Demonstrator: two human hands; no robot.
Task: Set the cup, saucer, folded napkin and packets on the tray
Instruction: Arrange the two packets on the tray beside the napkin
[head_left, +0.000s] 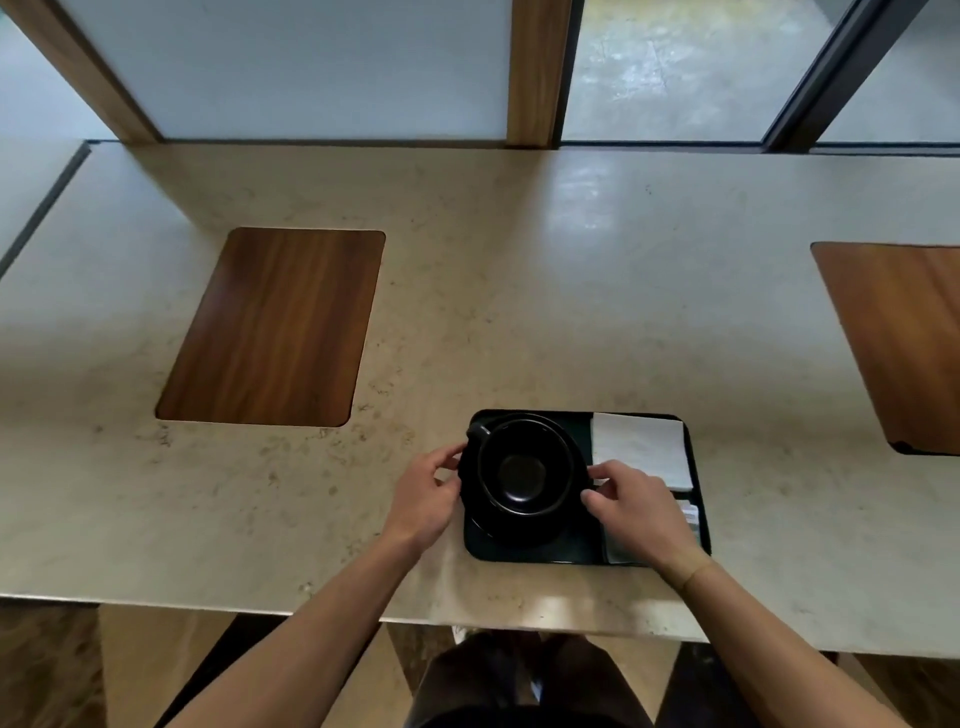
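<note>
A black tray (535, 553) lies on the counter near its front edge. On the tray's left half a black saucer (519, 530) carries an empty black cup (524, 467) with its handle toward the back left. My left hand (428, 491) grips the saucer's left rim. My right hand (631, 506) pinches the saucer's right rim. A white folded napkin (644, 447) rests on the tray's back right part. Packets (691, 514) lie on the tray's right side, mostly hidden behind my right hand.
The beige stone counter (519, 291) has a wooden inlay panel (275, 327) at the left and another wooden panel (904, 338) at the right. Wooden posts and windows stand behind the counter. The counter's front edge runs just below the tray.
</note>
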